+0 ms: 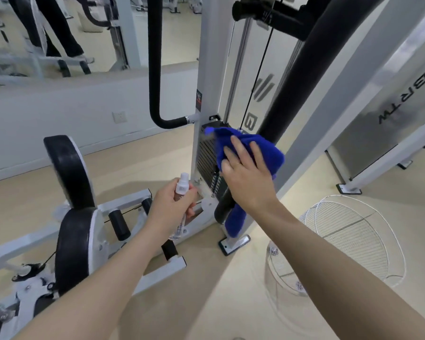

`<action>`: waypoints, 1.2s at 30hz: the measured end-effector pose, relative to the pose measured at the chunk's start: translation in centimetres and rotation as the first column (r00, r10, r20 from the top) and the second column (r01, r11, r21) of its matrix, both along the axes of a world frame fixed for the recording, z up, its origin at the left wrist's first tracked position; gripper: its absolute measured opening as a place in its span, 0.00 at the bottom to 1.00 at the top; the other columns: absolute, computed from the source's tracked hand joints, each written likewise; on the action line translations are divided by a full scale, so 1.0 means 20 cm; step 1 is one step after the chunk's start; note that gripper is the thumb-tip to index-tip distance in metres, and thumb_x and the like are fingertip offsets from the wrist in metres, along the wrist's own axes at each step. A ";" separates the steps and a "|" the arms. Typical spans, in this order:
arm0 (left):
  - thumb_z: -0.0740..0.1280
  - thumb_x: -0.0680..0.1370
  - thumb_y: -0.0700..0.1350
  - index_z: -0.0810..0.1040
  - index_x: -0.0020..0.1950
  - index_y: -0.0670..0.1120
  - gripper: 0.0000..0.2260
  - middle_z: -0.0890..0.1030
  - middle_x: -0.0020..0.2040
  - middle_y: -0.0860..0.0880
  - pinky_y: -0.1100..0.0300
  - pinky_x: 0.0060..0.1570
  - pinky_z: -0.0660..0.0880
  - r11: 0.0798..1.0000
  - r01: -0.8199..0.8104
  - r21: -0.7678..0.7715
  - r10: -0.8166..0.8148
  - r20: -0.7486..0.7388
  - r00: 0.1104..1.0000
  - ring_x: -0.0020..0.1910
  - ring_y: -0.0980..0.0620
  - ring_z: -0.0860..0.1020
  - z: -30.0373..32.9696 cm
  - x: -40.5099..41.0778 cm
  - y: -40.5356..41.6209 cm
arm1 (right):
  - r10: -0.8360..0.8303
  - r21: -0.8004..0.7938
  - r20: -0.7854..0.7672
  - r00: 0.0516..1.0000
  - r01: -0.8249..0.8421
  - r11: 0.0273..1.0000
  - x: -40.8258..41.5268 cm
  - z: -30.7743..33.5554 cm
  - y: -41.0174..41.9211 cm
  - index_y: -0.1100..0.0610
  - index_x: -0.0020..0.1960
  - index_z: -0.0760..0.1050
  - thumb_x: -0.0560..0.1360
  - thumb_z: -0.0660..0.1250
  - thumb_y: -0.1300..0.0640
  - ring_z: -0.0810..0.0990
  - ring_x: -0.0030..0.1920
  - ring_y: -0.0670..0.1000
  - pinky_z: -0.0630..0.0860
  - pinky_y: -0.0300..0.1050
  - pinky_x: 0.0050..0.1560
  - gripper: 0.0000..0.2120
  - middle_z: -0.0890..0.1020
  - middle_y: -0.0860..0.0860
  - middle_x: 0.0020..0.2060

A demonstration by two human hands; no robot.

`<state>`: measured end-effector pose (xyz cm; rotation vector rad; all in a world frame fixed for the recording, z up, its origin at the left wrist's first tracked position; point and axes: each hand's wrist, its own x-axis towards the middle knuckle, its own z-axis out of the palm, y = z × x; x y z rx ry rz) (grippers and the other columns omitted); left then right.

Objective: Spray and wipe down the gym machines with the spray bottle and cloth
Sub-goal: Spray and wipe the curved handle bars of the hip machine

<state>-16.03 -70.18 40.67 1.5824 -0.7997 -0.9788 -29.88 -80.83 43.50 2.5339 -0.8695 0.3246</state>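
**Wiping the padded bar beside the weight stack**

The right hand [245,173] is lying flat with its fingers spread, pressing the blue cloth [253,148] against the black padded bar [304,77] that is slanting down from the far right toward the middle of the scene. One tail of the cloth is hanging down near the bar's lower end. The left hand [172,204] is curling round the small clear spray bottle [182,192], holding it upright with its white nozzle at the top, just left of the cloth and near the machine's white upright [206,69].

To do this step well, the person is probably best keeping the palm broad and the cloth bunched under it, so that the fabric wraps partly round the bar rather than skimming only its near face, and working along its length. The bottle seems safest kept out of the way to the left until more spray is called for.

The weight stack [206,155] is partly covered by cloth and hand. Whether the bar is wet is not showing. The bar's upper end is running out of view, and a wire basket [353,241] is sitting on the floor at the near right.
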 end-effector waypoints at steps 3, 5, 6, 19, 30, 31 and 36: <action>0.64 0.78 0.42 0.75 0.44 0.45 0.03 0.76 0.33 0.47 0.64 0.30 0.73 1.000 -0.006 0.012 0.007 -0.020 1.000 0.31 0.52 0.74 -0.05 0.02 0.03 | -0.024 0.167 -0.429 0.903 0.105 0.980 0.05 -0.14 0.04 0.56 0.54 0.70 0.74 0.62 0.61 0.71 0.61 0.57 0.53 0.53 0.70 0.09 0.79 0.53 0.53; 0.64 0.78 0.42 0.75 0.44 0.45 0.03 0.76 0.34 0.48 0.65 0.30 0.73 0.999 0.008 0.038 -0.009 0.028 1.000 0.31 0.52 0.74 -0.07 0.03 0.03 | 0.032 0.217 -0.529 0.848 0.098 0.971 0.05 -0.25 0.08 0.58 0.56 0.69 0.76 0.59 0.62 0.69 0.61 0.58 0.58 0.54 0.69 0.10 0.77 0.54 0.56; 0.64 0.78 0.43 0.75 0.44 0.46 0.04 0.76 0.34 0.48 0.64 0.31 0.74 0.998 0.019 0.052 -0.022 0.058 0.998 0.31 0.53 0.74 -0.09 0.03 0.04 | 0.060 0.218 -0.559 0.827 0.077 0.973 0.05 -0.29 0.09 0.58 0.57 0.69 0.76 0.58 0.63 0.69 0.62 0.58 0.56 0.54 0.70 0.10 0.77 0.55 0.57; 0.64 0.77 0.42 0.75 0.43 0.46 0.04 0.77 0.33 0.49 0.59 0.34 0.75 0.990 0.084 0.116 -0.093 0.078 0.993 0.30 0.53 0.74 -0.13 -0.01 -0.01 | -0.057 -0.130 -0.347 0.936 0.012 0.991 0.05 -0.15 0.01 0.56 0.42 0.72 0.73 0.60 0.58 0.78 0.46 0.56 0.66 0.50 0.64 0.03 0.81 0.53 0.38; 0.64 0.77 0.46 0.74 0.43 0.48 0.03 0.80 0.36 0.45 0.49 0.42 0.78 0.965 0.058 0.255 -0.109 0.190 0.976 0.32 0.51 0.76 -0.46 0.07 0.14 | 0.210 0.307 -0.791 0.575 0.077 0.949 0.02 -1.01 0.12 0.54 0.53 0.75 0.73 0.65 0.61 0.75 0.54 0.55 0.64 0.49 0.63 0.09 0.80 0.50 0.49; 0.64 0.77 0.45 0.75 0.43 0.48 0.03 0.79 0.35 0.45 0.49 0.41 0.77 0.967 0.047 0.251 -0.093 0.172 0.981 0.32 0.51 0.75 -0.46 0.06 0.14 | 0.240 0.446 -0.730 0.640 0.181 0.876 -0.03 -1.03 0.12 0.55 0.53 0.73 0.73 0.64 0.61 0.76 0.54 0.55 0.66 0.48 0.61 0.09 0.80 0.51 0.49; 0.63 0.77 0.45 0.74 0.44 0.46 0.04 0.77 0.35 0.47 0.55 0.38 0.72 0.960 0.075 0.270 -0.106 0.099 0.989 0.33 0.51 0.73 -0.44 -0.08 0.01 | -0.398 0.679 -0.244 0.884 0.449 0.581 -0.41 -0.89 0.05 0.56 0.51 0.67 0.79 0.52 0.59 0.78 0.43 0.57 0.71 0.47 0.44 0.06 0.79 0.53 0.43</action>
